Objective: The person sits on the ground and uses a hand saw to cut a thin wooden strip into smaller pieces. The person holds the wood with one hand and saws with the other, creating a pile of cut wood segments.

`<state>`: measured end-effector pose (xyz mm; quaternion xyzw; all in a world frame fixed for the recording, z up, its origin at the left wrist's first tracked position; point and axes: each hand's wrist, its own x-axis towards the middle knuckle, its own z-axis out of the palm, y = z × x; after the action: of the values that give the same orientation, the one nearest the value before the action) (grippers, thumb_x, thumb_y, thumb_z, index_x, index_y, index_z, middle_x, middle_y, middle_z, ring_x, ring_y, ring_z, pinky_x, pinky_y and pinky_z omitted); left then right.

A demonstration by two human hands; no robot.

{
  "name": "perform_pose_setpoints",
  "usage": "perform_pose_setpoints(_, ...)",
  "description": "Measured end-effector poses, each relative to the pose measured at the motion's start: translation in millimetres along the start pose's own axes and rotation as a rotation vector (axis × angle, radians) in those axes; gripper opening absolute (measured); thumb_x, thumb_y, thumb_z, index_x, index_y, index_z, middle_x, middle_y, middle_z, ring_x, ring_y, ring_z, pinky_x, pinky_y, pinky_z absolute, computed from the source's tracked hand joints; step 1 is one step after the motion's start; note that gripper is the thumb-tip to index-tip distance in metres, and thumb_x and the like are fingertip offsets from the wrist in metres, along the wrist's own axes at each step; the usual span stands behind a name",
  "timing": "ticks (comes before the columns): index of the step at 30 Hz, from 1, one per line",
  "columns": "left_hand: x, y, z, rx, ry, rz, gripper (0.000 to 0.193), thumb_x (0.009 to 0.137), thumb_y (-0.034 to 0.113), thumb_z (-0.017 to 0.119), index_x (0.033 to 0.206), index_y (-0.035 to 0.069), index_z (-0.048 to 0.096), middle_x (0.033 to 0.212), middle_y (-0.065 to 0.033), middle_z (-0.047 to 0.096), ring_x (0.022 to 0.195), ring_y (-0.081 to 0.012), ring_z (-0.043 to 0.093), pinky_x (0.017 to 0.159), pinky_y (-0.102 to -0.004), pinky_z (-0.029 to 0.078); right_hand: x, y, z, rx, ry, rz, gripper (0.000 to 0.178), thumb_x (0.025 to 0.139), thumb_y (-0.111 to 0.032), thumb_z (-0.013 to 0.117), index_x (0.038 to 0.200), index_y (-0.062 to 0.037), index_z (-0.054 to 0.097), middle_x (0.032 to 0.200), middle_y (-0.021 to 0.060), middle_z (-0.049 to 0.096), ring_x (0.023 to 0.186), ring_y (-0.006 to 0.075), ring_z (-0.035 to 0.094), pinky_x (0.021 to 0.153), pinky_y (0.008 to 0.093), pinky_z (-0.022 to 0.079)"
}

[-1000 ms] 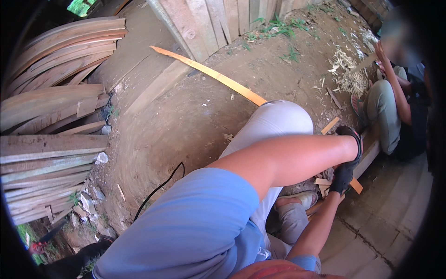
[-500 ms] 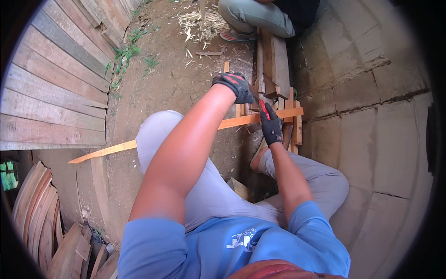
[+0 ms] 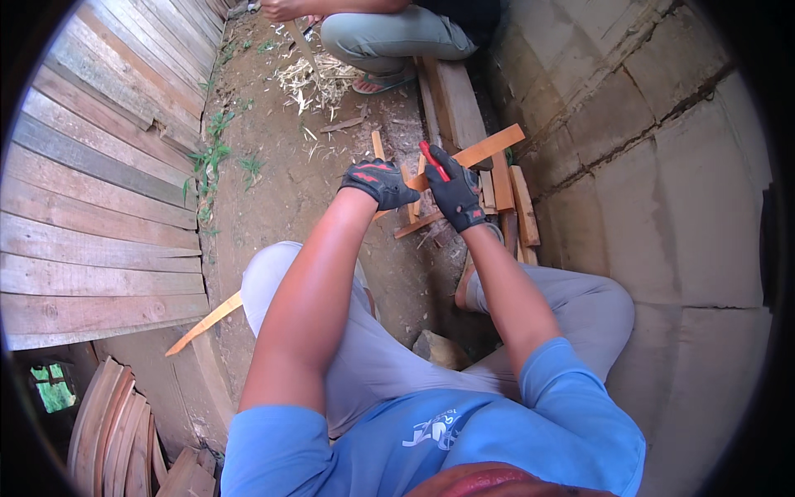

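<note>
A long, narrow wooden strip [image 3: 490, 147] slants across in front of me. It passes behind my left forearm and over my left thigh, with its pointed end low at the left. My left hand [image 3: 381, 184], in a black and red glove, is closed on the strip near its middle. Close beside it, my gloved right hand [image 3: 455, 192] is closed around a slim red tool [image 3: 433, 161] laid against the strip. Fingers and glove hide the tool's working end, so its exact kind does not show.
Beyond my hands, a person [image 3: 397, 37] squats by a thick timber beam [image 3: 454, 99] and wood shavings [image 3: 319, 81]. Short wood pieces [image 3: 523, 205] lie beside the block wall [image 3: 654, 182]. A plank wall [image 3: 91, 224] stands left, with stacked curved boards [image 3: 112, 431] below. A stone [image 3: 439, 349] sits between my legs.
The view has shifted. The strip now slopes more steeply, its far right end raised. My right hand has turned with the red tool, and my left hand has come down onto the strip.
</note>
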<state>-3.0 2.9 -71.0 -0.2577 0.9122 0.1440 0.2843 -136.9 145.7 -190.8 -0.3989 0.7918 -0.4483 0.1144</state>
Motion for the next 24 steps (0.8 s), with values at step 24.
perform_pose_setpoints(24,169.3,40.7,146.5,-0.359,0.369,0.077,0.053,0.095,0.054,0.067,0.135,0.02,0.074,0.135,-0.0143,0.074,0.123,-0.0354,0.071,0.1,-0.0488,0.056,35.2,116.3,23.2,-0.149,-0.052,-0.157,0.065,0.098,-0.031,0.064,0.161,-0.0197,0.049,0.142,0.0192,0.067,0.122,0.0397,0.069,0.103,0.0485,0.056)
